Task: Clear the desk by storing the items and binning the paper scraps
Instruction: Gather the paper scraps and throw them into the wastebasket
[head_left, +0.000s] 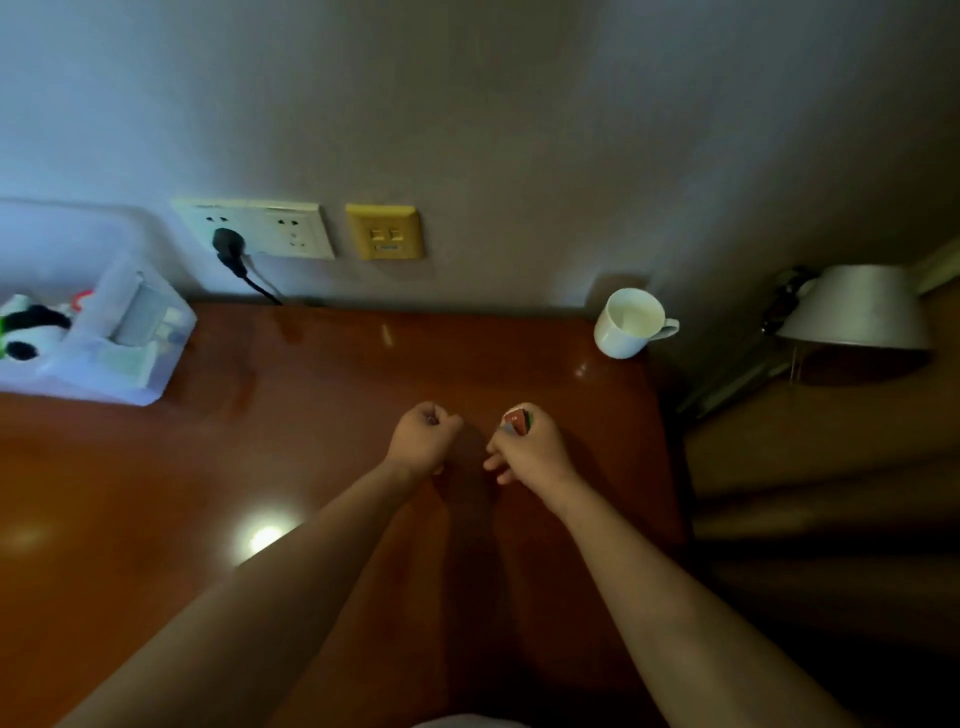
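At my far left a clear plastic organiser box (122, 338) sits on the desk (270, 426), boxy and see-through, with small compartments whose contents are too blurred to name. A soft black-and-white panda toy (28, 327) is tucked in its left part, cut off by the frame edge. On the wall behind, a black plug (228, 243) fills one outlet of a white rectangular socket plate (283, 231), and its cable drops behind the desk. Just beside that is a square yellow plate (384, 231) with two small ports. The desk is glossy reddish-brown wood and throws back a round glare spot near my left forearm.

My left hand (423, 439) is clenched into a fist over the desk's middle; I cannot tell whether anything is inside. My right hand (532, 449), just beside it, grasps a small red-and-green item (517, 421) that peeks out above the curled fingers, mostly hidden. A smooth white mug (628, 325) stands at the back right corner, and beyond the desk edge is a dull metal lamp shade (857, 309).
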